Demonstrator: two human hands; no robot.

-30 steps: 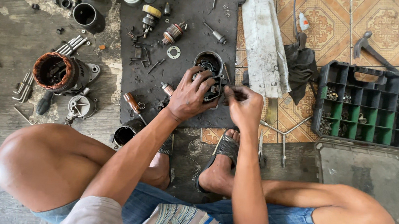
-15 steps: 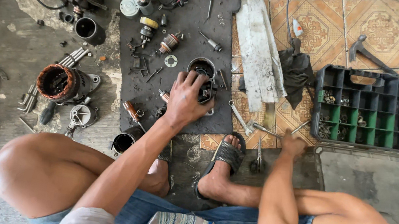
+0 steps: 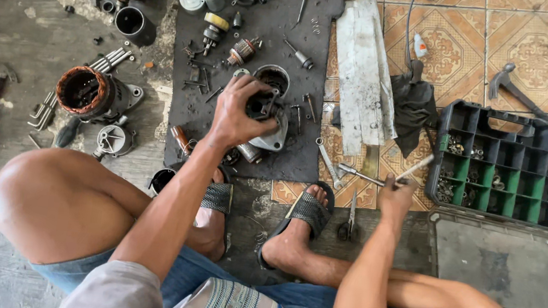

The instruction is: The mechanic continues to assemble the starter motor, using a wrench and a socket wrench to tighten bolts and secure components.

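The right hand [image 3: 396, 197] has left the motor housing [image 3: 267, 108], where a second ago it worked beside the left, and now sits off to the right, near the green parts tray [image 3: 503, 166]. Its fingers are closed around a slim metal tool [image 3: 362, 176], whose shaft points left over the tiles. The left hand [image 3: 237, 112] has stayed on the housing and now steadies it alone, fingers curled over the dark insert in its mouth. So the work on the housing has paused for a change of tool, I judge.

The housing is a round cast-metal cup, dull grey and greasy, with a pale flange on its near side. It rests on a black rubber mat [image 3: 319, 1] with a matt, gritty surface, strewn with small screws, springs and gears. To the left, on bare concrete, lies a stator [image 3: 83, 91] with coppery windings inside a dark ring. Right of the mat lies a worn white plank [image 3: 362, 74] and a crumpled black rag [image 3: 416, 105]. A hammer [image 3: 512, 85] lies far right on patterned tiles.
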